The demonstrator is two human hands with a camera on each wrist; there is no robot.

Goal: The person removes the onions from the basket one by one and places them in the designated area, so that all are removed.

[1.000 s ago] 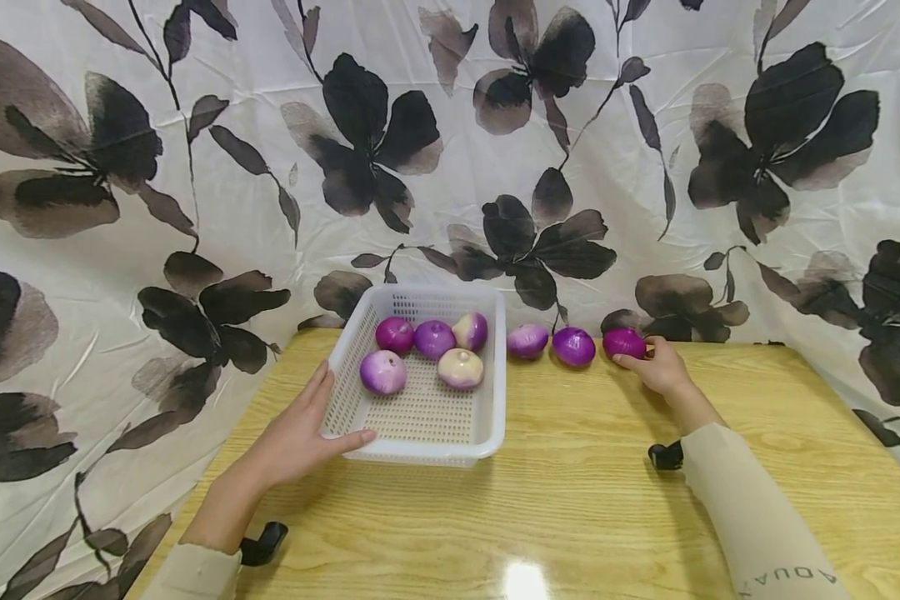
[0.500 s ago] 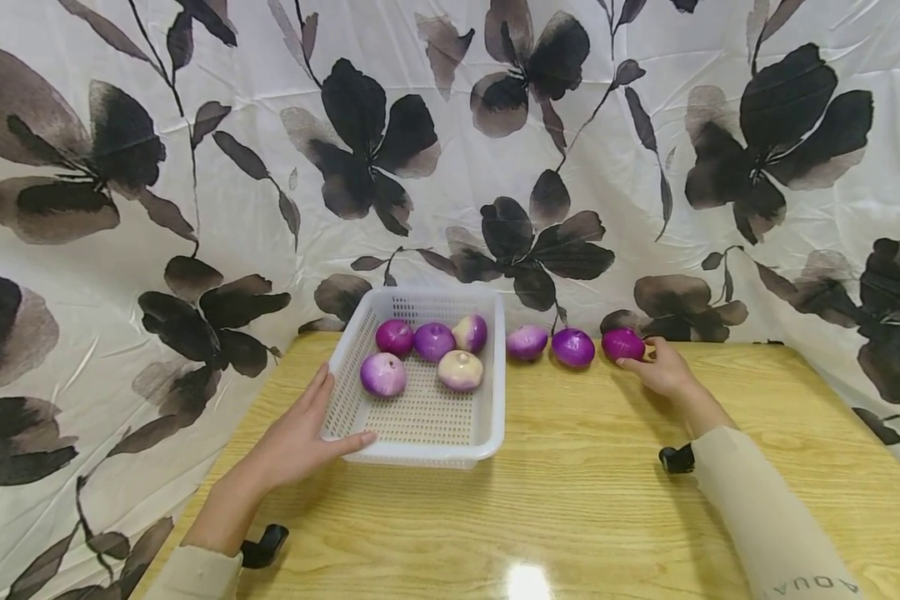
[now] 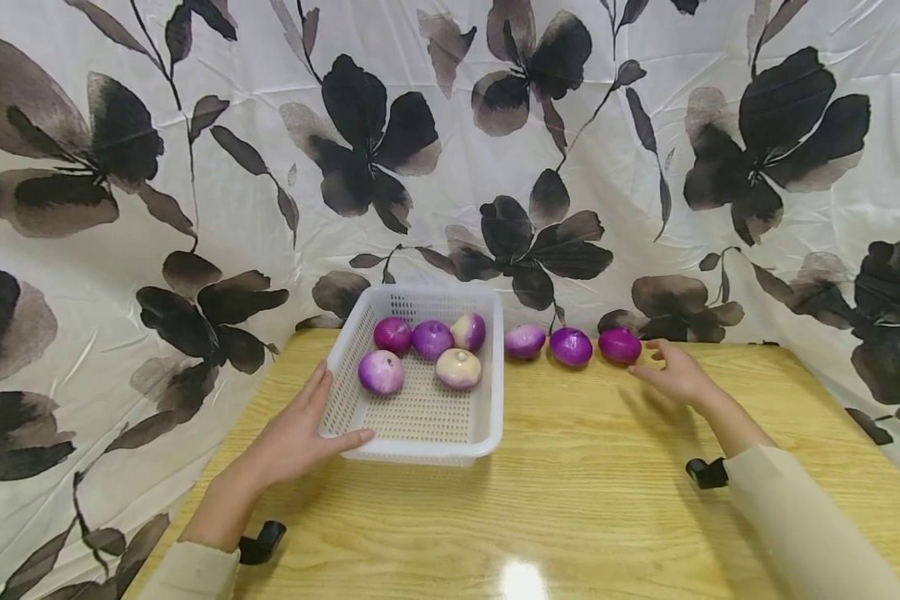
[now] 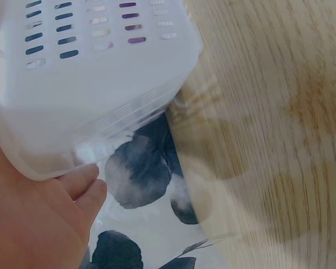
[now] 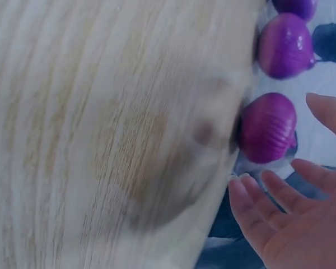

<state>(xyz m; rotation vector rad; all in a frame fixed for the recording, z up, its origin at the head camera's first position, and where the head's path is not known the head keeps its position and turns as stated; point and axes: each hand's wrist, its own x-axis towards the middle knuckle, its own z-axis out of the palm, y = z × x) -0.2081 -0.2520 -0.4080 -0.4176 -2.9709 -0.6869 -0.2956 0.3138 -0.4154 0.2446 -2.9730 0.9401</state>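
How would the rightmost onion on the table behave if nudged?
The onion would probably roll or rock, given its rounded sides. Its sheen in the head view hints it could be a little slippery. It looks firm rather than floppy, since its outline appears full and undented.

You have eight purple onions (image 3: 381,372): five in one white plastic basket (image 3: 420,450) and three on one bench (image 3: 570,483). In view are your two hands (image 3: 292,437), two beige sleeves (image 3: 817,525) and two black wrist devices (image 3: 262,543).
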